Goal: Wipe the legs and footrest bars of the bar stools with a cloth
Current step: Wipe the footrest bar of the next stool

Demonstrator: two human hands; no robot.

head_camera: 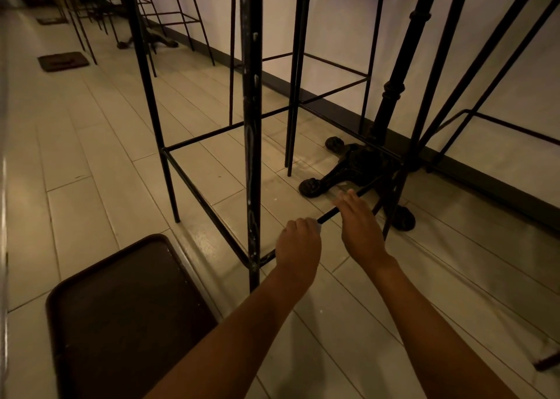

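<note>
Left to right then. A brown tray [121, 307] sits on the floor [91, 186] just left of the near leg [253, 156]. I'd bet that's the first thing to get bumped or knelt on if the person shuffles over.

The leg itself looks scuffed, with pale marks, so rough spots could snag a cloth going up it.

Just right of the leg, the left hand [298, 242] is curled round the bar [330, 213]. Only a tiny pale bit of cloth [318, 227] peeks out by the knuckles; the rest is hidden in the fist. I can't tell how well it wraps the bar, and if it's bunched on one side the underside gets missed.

Further right of the leg, the right hand [360, 225] lies on the same bar, fingers fairly straight, holding nothing I can see. Leaning weight there could slide or tip the stool [253, 65], since it's a thin frame on a smooth floor.

Furthest right of the leg, by the bar's far end, is the table base [348, 168]. It's lumpy iron, so a fast wipe that way probably ends in banged knuckles.
</note>
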